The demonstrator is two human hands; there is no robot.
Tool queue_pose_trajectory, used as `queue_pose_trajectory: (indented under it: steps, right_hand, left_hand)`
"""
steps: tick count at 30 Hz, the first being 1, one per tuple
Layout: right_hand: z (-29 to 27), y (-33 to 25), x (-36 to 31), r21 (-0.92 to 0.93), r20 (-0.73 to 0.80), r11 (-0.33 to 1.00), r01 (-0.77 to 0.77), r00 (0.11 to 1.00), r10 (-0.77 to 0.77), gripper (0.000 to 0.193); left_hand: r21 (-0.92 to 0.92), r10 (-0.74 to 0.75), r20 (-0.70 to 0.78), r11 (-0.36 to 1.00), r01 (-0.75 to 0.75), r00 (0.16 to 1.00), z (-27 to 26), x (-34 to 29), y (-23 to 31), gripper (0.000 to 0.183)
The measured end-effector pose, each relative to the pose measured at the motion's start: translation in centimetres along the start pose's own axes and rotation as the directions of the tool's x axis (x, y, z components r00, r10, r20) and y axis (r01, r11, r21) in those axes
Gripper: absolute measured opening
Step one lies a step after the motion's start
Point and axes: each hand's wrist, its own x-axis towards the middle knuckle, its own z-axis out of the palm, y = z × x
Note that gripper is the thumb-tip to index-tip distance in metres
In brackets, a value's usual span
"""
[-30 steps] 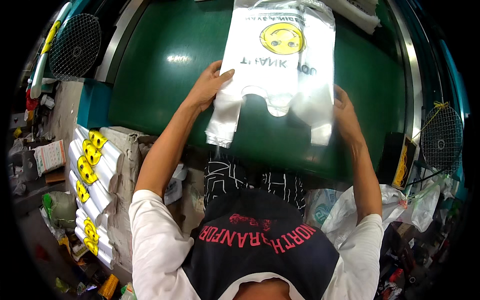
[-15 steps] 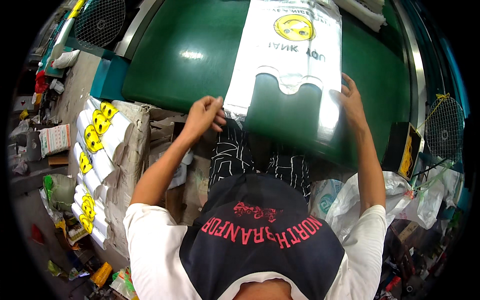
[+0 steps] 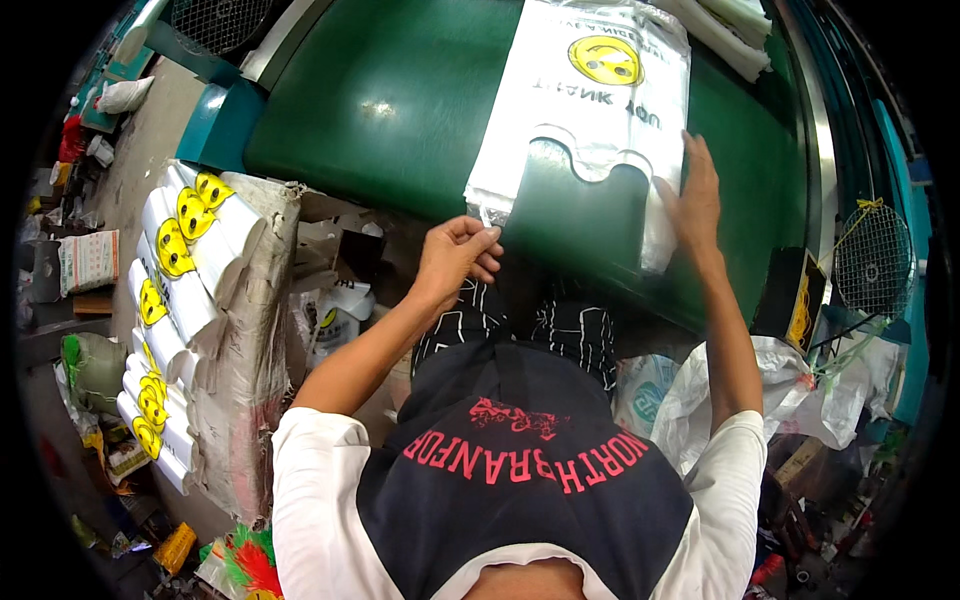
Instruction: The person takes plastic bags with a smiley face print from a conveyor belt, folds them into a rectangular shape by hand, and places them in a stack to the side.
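Note:
A stack of white plastic carrier bags (image 3: 585, 110) with a yellow smiley print lies flat on the green table (image 3: 400, 100). My left hand (image 3: 455, 255) pinches the end of the left handle strip at the table's near edge. My right hand (image 3: 692, 195) rests flat, fingers spread, on the right handle strip of the same stack.
Rolled bundles of the same white and yellow bags (image 3: 170, 290) sit stacked in a sack at my left. White plastic sacks (image 3: 730, 390) lie on the floor at my right. A wire fan guard (image 3: 872, 265) stands at the right, another at the top left (image 3: 215, 20).
The bag stack has slid farther onto the table, away from me. My left hand came off the bag's flat part and now pinches the left handle end; my right hand stayed on the right handle.

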Motion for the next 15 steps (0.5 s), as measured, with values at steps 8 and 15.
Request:
queue_pose_trajectory:
  steps: [8, 15]
  right_hand:
    - [5.7, -15.1, 1.5, 0.429, 0.224, 0.856, 0.287, 0.885, -0.409, 0.051]
    - [6.8, -13.8, 4.0, 0.646, 0.438, 0.735, -0.207, 0.889, -0.135, 0.021]
  left_hand:
    - [0.582, 0.600, 0.131, 0.598, -0.551, 0.789, -3.5, 1.8, 6.5, 0.012]
    - [0.148, 0.329, 0.092, 0.929, -0.340, 0.940, -4.9, 4.6, 6.1, 0.012]
